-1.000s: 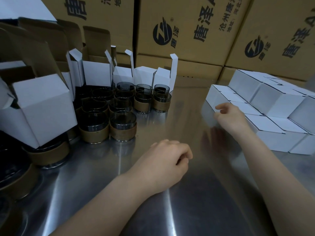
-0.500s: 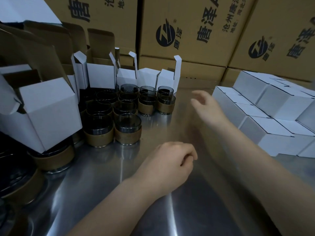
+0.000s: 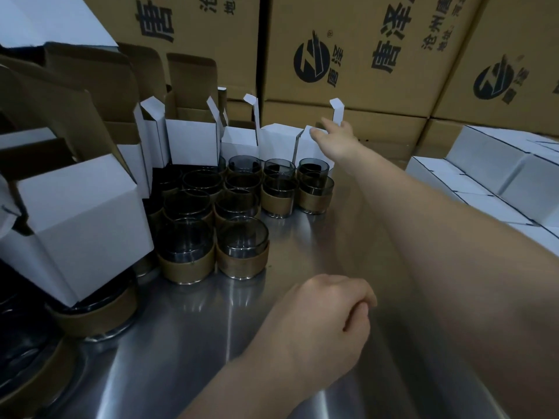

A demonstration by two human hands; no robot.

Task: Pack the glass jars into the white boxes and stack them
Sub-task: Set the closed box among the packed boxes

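Right hand (image 3: 335, 140) moved forward to rightmost open box (image 3: 306, 154).

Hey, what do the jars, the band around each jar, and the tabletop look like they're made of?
The jars look like glossy smoke-tinted glass, since you can see through the walls. The bands are matte tan, possibly cork or kraft paper; I cannot tell which. The table is brushed metal with streaky reflections, probably stainless steel.
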